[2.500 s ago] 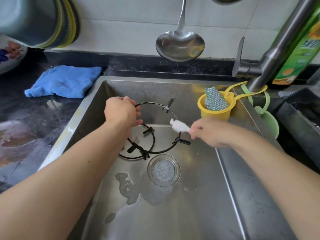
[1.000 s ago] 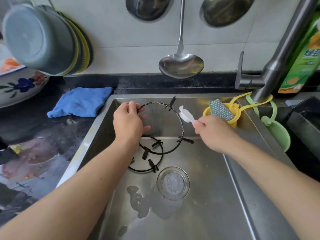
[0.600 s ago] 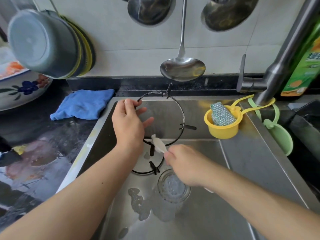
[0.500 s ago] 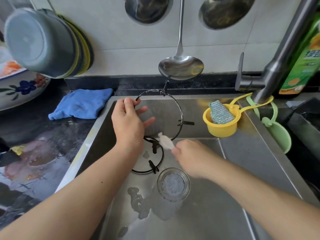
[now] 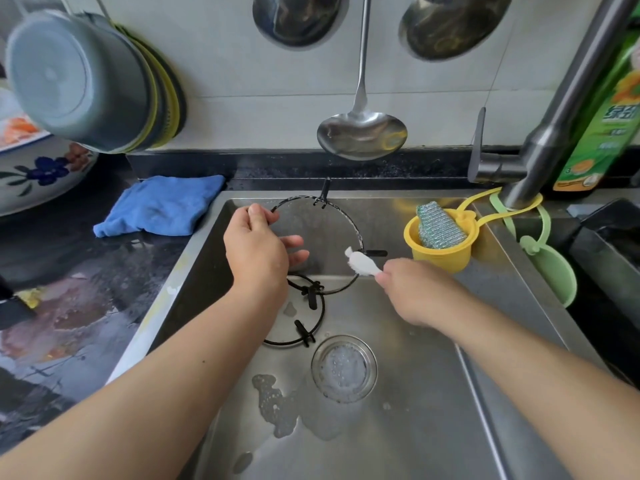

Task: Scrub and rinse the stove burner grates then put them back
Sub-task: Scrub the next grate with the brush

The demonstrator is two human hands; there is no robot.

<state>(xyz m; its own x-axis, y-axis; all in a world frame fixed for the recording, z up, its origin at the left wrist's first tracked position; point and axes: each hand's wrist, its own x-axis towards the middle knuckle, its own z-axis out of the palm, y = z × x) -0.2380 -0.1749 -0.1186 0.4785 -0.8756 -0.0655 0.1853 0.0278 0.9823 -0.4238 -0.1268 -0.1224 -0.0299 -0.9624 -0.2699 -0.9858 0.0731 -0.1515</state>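
While the left hand [image 5: 256, 252] pinches the upright grate [image 5: 320, 244], the right hand [image 5: 414, 292] — gripping what looks like a brush [image 5: 362, 263] — has swung back up to its right prong, so scrubbing continues.

Brushed steel sink [image 5: 408, 445], dull sheen; in it a thin black matt metal grate [image 5: 349, 216]; left of the sink, soft blue cloth [image 5: 159, 209] on glossy wet dark counter [image 5: 69, 306]

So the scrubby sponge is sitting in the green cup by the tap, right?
Not quite. The head view shows the scrubbing sponge sitting in the yellow cup by the tap. The green cup hangs further right, and its inside can't be seen.
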